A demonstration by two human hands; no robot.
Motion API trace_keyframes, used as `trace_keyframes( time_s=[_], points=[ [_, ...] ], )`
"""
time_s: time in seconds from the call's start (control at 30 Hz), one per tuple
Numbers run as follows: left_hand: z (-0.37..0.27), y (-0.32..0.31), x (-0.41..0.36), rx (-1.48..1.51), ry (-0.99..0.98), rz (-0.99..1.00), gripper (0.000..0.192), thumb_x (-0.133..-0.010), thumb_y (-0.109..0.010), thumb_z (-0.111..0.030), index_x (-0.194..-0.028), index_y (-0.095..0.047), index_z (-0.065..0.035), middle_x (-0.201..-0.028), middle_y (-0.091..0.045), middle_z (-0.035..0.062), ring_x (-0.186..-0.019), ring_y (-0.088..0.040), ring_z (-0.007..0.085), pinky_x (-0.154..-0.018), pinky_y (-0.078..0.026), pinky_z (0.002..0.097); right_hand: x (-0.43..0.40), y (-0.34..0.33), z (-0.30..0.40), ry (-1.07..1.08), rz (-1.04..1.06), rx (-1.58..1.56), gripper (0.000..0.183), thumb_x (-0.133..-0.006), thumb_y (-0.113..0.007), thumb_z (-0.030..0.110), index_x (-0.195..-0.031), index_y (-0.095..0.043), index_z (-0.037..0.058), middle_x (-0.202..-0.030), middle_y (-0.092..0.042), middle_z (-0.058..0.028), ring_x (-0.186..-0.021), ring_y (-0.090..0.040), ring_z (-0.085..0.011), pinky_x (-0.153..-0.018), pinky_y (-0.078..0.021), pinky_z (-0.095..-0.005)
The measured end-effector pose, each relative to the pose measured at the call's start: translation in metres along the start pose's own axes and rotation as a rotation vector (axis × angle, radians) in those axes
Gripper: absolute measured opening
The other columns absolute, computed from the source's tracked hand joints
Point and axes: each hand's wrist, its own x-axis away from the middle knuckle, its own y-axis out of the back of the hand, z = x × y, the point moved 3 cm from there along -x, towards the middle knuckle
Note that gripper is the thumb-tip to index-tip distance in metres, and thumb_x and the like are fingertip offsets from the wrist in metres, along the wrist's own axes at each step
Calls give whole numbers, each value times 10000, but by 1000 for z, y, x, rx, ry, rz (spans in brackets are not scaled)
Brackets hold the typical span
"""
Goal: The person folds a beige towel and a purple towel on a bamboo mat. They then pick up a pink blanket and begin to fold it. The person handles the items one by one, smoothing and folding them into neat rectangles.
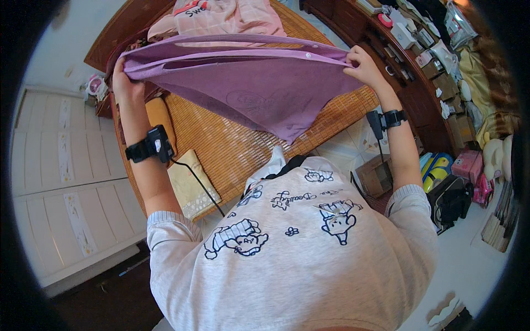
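A purple cloth garment (265,87) with small snap buttons along one edge is stretched between my two hands above the bed. My left hand (127,85) grips its gathered left end. At the opposite corner, the fingers of my right hand (364,68) pinch the upper edge near the snaps. The layers gape a little along the top, and the lower part hangs to a point over the bamboo mat (198,120). A faint print shows on the purple fabric.
Pink printed fabric (232,18) lies at the bed's far end. Nearer are a yellow-orange cushion (158,113) and a folded pale yellow cloth (193,182). A dark wooden cabinet (426,111) loaded with boxes and bags stands right, beside a cardboard box (374,176) on the floor.
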Motion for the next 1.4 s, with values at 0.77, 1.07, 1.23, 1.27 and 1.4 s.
trace_keyframes(
  time_s=[0.77,1.07,1.23,1.27,1.4],
  points=[
    [2,102,6,54,11,-234,257,-880,-338,-164,-1020,-492,-14,-1025,-542,105,-924,-527,220,-843,-405,345,-14,-94,-17,132,430,-99,163,-639,-573,120,-742,-584,-5,-812,-520,-122,-757,-520,-254,-683,-428,-323],
    [3,112,10,-20,-1,-142,235,-886,-356,-181,-1000,-498,-32,-955,-557,62,-874,-532,174,-805,-411,307,-19,-100,-27,-212,397,-467,157,-744,-516,125,-858,-574,32,-701,-497,-14,-594,-475,-94,-518,-406,-219],
    [11,132,-15,25,46,-53,195,-877,-382,-172,-958,-514,-54,-902,-567,51,-844,-538,167,-790,-415,301,6,-102,-23,-442,645,-696,167,-801,-510,165,-934,-564,79,-645,-502,40,-485,-421,-32,-430,-343,-164],
    [7,143,-12,14,54,-90,197,-877,-381,-173,-957,-515,-53,-902,-568,53,-841,-540,169,-786,-416,300,11,-106,-25,-463,727,-739,179,-808,-517,187,-945,-564,81,-656,-505,41,-494,-420,-31,-425,-328,-164],
    [25,148,-2,-91,48,-211,268,-884,-339,-230,-1000,-491,-42,-974,-555,87,-884,-537,225,-808,-419,365,35,-116,-35,-499,914,-779,246,-823,-527,228,-1011,-555,73,-705,-524,43,-525,-414,-27,-435,-306,-164]
  ],
)
